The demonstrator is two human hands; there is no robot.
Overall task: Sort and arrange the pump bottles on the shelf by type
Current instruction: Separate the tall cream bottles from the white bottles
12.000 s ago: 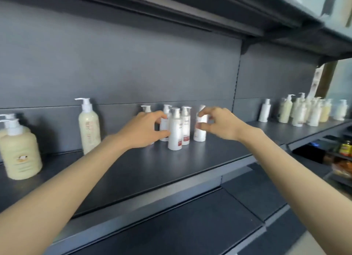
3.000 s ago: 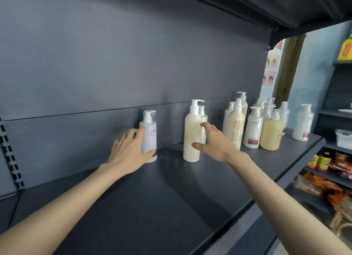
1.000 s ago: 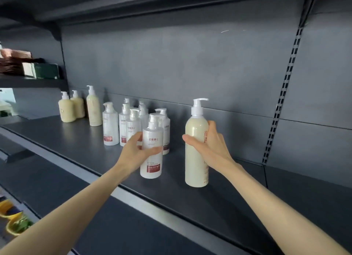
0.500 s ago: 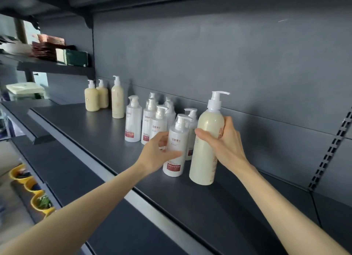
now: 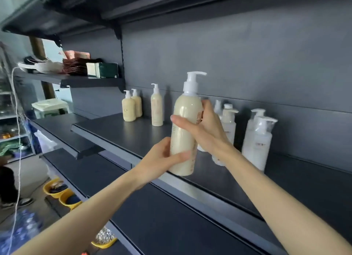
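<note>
While both hands are up at the shelf (image 5: pixel 114 132), I've got the tall cream pump bottle (image 5: pixel 183 132) wrapped from two sides. My right hand (image 5: pixel 207 132) takes the middle of the body: thumb laid across the front, fingers curled round the back by the printed label. My left hand (image 5: pixel 162 157) has the lower part, thumb pressed flat across the front near the base and the other fingers tucked behind on the left. Both grips are firm around it, no slack showing.

Bottle's upright, leaning a touch, white pump head on top with the nozzle pointing right. Its base sits level with the shelf's front lip; whether it's resting there or clear of it, I cannot tell.

Just behind my right wrist, the white pump bottles (image 5: pixel 257 146) stand clustered against the back panel. Further left along the same shelf, two squat cream bottles (image 5: pixel 129 110) stand side by side, touching, with a slim cream bottle (image 5: pixel 157 110) near them on the right. Down low on the left, yellow bowls (image 5: pixel 55 188), blurred.
</note>
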